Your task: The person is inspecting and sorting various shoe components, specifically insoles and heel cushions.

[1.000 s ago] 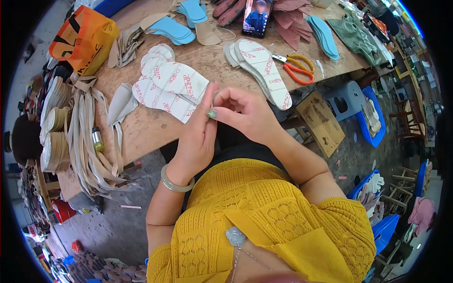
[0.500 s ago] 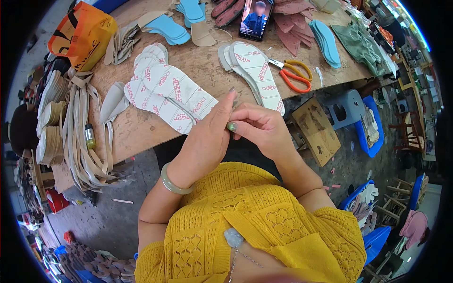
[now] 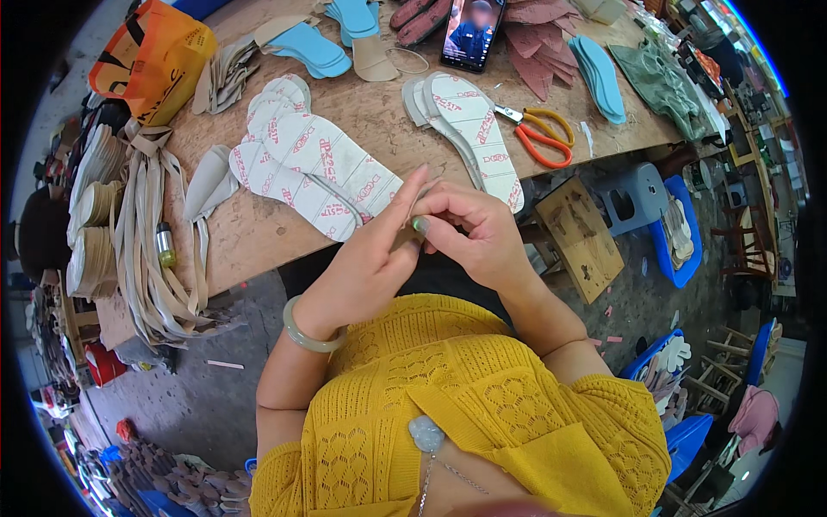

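My left hand (image 3: 369, 269) and my right hand (image 3: 479, 239) meet in front of the table's near edge. A thin greyish sliver (image 3: 428, 188) shows between their fingers; its kind is too hidden to tell. On the left hand the index finger points up and the other fingers are pressed together. The right thumb and fingertips are closed in a pinch against it. Just beyond lie two piles of white insoles with red print, a fanned left pile (image 3: 314, 164) and a right pile (image 3: 478, 129). Orange-and-yellow-handled scissors (image 3: 543, 142) rest beside the right pile.
Fabric strips (image 3: 155, 233) hang over the table's left edge near an orange bag (image 3: 155, 65). Blue insoles (image 3: 310, 52), a phone (image 3: 471, 39), dark red pieces (image 3: 543, 56) and green cloth (image 3: 659, 86) line the back. A wooden stool (image 3: 577, 237) stands right of my arm.
My left wrist has shifted slightly left and tilted, opening the view to a thin sliver between the fingers. The right hand stays pinched in nearly the same place.
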`<act>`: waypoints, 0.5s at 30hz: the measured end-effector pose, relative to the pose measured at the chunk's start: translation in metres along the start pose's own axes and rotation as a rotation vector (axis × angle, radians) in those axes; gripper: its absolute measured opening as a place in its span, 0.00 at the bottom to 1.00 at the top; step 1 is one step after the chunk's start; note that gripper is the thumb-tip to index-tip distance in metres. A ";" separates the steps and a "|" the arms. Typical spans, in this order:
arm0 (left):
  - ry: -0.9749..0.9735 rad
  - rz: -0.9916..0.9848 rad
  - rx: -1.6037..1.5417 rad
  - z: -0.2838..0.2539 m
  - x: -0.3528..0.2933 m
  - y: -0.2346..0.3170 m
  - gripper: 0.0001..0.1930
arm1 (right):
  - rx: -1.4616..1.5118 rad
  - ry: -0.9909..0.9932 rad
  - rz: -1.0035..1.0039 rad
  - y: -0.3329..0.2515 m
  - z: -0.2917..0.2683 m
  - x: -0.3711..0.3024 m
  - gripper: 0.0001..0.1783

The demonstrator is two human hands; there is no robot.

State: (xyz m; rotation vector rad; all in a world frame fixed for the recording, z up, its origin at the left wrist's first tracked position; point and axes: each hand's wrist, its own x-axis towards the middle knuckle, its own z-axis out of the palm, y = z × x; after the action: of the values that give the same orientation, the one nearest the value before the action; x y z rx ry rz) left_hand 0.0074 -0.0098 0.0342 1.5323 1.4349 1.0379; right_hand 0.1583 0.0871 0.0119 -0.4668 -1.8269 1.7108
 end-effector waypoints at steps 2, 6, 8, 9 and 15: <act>-0.039 -0.045 -0.438 -0.004 -0.003 -0.003 0.30 | -0.001 0.022 0.007 0.000 0.001 0.001 0.06; 0.254 0.084 -0.633 0.019 -0.001 -0.019 0.22 | -0.171 0.057 -0.169 -0.003 0.012 0.006 0.05; 0.271 0.058 -0.746 0.020 0.000 -0.024 0.22 | -0.179 0.094 -0.206 0.001 0.016 0.007 0.04; 0.286 0.030 -0.859 0.021 0.000 -0.026 0.21 | -0.102 0.112 -0.193 0.008 0.017 0.008 0.04; 0.362 0.089 -0.648 0.025 0.003 -0.021 0.18 | 0.076 0.092 -0.009 0.008 0.013 0.003 0.07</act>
State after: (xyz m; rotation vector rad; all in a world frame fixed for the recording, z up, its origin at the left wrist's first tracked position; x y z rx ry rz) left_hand 0.0235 -0.0059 0.0056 0.9712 1.0925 1.6970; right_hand 0.1466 0.0799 0.0044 -0.4967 -1.6901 1.7178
